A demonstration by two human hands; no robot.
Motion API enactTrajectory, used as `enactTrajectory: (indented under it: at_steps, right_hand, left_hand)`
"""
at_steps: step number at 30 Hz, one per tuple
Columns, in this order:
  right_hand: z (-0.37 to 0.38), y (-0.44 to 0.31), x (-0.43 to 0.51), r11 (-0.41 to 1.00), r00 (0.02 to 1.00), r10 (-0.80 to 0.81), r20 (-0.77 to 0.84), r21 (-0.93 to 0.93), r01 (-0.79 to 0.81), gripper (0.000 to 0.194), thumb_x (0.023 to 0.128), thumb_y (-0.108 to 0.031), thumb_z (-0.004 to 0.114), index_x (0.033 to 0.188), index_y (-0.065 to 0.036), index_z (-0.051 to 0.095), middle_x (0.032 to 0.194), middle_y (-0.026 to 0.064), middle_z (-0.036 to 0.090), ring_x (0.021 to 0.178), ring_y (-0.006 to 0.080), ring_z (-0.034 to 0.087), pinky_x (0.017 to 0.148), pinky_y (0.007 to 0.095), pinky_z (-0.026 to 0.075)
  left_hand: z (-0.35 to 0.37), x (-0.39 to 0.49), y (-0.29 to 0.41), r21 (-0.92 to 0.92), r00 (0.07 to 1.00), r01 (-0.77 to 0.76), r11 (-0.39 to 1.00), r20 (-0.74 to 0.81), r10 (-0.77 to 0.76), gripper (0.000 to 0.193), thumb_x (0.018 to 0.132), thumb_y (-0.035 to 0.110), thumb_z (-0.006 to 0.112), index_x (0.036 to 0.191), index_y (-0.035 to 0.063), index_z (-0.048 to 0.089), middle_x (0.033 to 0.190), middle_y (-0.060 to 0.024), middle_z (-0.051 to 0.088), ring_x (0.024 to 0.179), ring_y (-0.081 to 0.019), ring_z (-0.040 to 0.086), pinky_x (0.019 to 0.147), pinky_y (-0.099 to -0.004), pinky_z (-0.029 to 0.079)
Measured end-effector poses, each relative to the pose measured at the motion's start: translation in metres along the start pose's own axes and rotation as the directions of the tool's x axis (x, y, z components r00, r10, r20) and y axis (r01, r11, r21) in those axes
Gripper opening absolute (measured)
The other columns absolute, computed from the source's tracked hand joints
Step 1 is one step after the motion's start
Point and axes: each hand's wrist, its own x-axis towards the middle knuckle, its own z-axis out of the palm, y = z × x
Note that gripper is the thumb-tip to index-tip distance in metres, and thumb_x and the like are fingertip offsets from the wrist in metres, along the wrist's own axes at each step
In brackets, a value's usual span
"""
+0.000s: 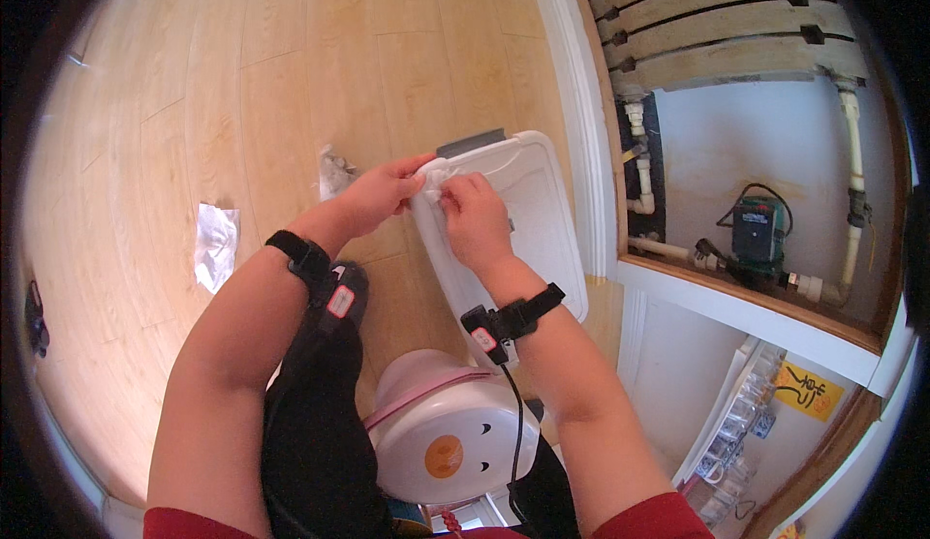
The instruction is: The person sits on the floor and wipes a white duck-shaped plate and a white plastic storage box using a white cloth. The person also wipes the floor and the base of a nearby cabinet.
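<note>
A large white plastic storage bin (538,219) with a grey latch handle (471,144) stands before me. My left hand (385,192) holds the bin's near corner, its thumb and fingers about the rim beside the handle. My right hand (476,219) pinches a crumpled white tissue (438,177) against that same rim. Both wrists wear black straps with small devices. Under my forearms sits a white plastic bucket or stool with a cartoon face (458,441) and a pink strap (429,396).
On the wooden floor lie a crumpled white wipe (216,245) and a soiled tissue (336,173). To the right, an open cabinet frame (748,310) holds a green pump (758,230) and pipes (856,176). Glassware (737,423) stands on a shelf lower right.
</note>
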Motion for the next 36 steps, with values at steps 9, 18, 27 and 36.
enactTrajectory:
  at_steps: [9,18,27,36]
  right_hand:
    - [-0.001,-0.019,-0.004,0.992,0.982,-0.127,0.143,-0.006,0.129,0.005,0.077,-0.005,0.055,0.081,-0.004,0.058,0.082,0.0153,0.056,0.078,0.0367,0.056,0.066,0.0431,0.046]
    - [-0.02,-0.019,-0.043,0.989,0.959,0.123,0.254,-0.116,-0.096,0.012,0.077,-0.013,0.056,0.073,-0.002,0.06,0.074,0.0203,0.059,0.072,0.0392,0.058,0.064,0.0474,0.046]
    - [0.001,-0.025,0.018,0.98,0.972,0.173,0.158,-0.126,-0.154,0.014,0.072,-0.015,0.062,0.069,-0.001,0.059,0.067,0.0164,0.062,0.063,0.0322,0.062,0.06,0.0396,0.048]
    - [-0.043,0.002,-0.095,0.949,0.815,0.315,0.487,-0.169,-0.266,0.012,0.072,-0.015,0.06,0.072,-0.002,0.058,0.07,0.0196,0.06,0.069,0.0384,0.059,0.063,0.045,0.047]
  left_hand:
    - [-0.003,0.011,-0.01,-0.287,1.0,0.03,0.957,-0.001,-0.031,0.035,0.097,0.021,0.039,0.129,0.0114,0.048,0.102,0.0045,0.056,0.08,-0.0065,0.047,0.069,-0.0222,0.039]
    - [0.005,0.006,-0.007,-0.091,0.994,-0.021,0.996,-0.111,0.011,0.032,0.095,0.021,0.041,0.121,0.0103,0.056,0.085,0.0024,0.055,0.07,-0.0089,0.043,0.061,-0.0241,0.036]
    - [0.006,0.004,-0.001,0.062,0.987,0.005,0.998,-0.161,0.006,0.033,0.096,0.022,0.038,0.123,0.011,0.054,0.083,0.0018,0.056,0.067,-0.0085,0.043,0.061,-0.0235,0.038]
    - [0.01,0.0,0.004,0.149,0.983,-0.012,0.989,-0.179,0.039,0.033,0.096,0.02,0.038,0.12,0.005,0.055,0.094,-0.0025,0.06,0.075,-0.0132,0.048,0.071,-0.0286,0.043]
